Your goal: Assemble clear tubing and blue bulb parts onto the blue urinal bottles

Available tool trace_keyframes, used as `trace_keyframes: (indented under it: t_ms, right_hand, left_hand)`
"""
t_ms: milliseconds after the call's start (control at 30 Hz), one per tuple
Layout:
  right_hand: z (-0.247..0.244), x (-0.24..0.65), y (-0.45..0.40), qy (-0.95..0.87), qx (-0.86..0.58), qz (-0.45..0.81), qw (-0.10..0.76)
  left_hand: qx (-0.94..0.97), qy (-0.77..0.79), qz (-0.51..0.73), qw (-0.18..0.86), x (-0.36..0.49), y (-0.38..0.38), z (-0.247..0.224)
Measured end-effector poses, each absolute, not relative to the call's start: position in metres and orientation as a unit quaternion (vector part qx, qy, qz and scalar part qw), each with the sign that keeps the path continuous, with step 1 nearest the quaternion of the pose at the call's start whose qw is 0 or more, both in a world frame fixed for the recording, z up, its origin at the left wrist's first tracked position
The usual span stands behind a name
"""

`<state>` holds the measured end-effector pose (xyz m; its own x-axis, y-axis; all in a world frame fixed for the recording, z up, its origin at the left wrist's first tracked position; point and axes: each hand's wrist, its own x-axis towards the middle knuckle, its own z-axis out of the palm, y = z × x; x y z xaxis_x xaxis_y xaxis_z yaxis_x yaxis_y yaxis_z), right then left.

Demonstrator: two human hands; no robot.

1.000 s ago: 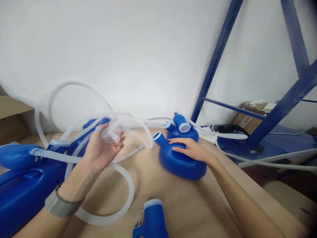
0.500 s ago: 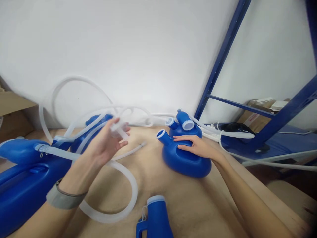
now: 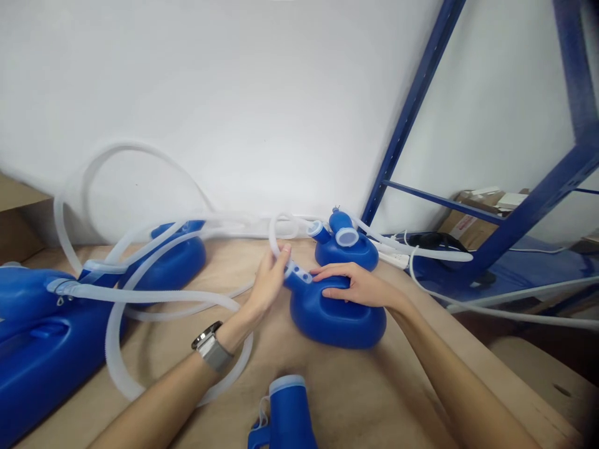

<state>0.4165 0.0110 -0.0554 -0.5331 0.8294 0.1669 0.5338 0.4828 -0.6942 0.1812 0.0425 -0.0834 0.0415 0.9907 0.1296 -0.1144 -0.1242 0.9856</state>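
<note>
A rounded blue plastic bottle (image 3: 339, 324) with a slanted neck lies on the table in front of me. My right hand (image 3: 353, 284) grips it over the handle recess, fingers across the top. At the mouth of the neck, my left hand (image 3: 271, 277) is closed around the end of a translucent white hose (image 3: 276, 227). The hose's fitting is mostly hidden by the fingers. Beside them, a pale strip with dark holes (image 3: 301, 273) shows along the neck. Closer to me lies a blue bottle with a white rim (image 3: 291, 411), partly out of view.
Behind is another blue bottle (image 3: 346, 252) with a white-capped piece on it. Large blue bottles (image 3: 60, 362) and looping hoses (image 3: 154, 293) fill the left. A cardboard box (image 3: 21, 218) stands far left. A blue metal shelf frame (image 3: 407, 118) rises at right.
My left hand has moved right with the hose end, from above the table to the bottle's neck. My right hand remains on the bottle. The view has shifted slightly.
</note>
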Motion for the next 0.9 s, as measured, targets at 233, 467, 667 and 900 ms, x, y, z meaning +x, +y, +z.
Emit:
trace_keyframes:
  t_ms: [233,467,667,900]
  right_hand:
    - [-0.056,0.414,0.011,-0.821,-0.423,0.288,0.253]
    - [-0.051,0.411,0.008,-0.824,-0.436,0.263,0.248]
    - [-0.052,0.411,0.007,-0.817,-0.448,0.277,0.232]
    - [-0.052,0.411,0.007,-0.814,-0.446,0.289,0.235]
  left_hand:
    - [0.585,0.409,0.49,0.5,0.173,0.039,-0.091]
    - [0.681,0.37,0.373,0.51,0.127,0.052,-0.072]
    - [0.753,0.336,0.382,0.418,0.107,0.056,-0.047]
    - [0.874,0.288,0.261,0.292,0.098,0.053,-0.035]
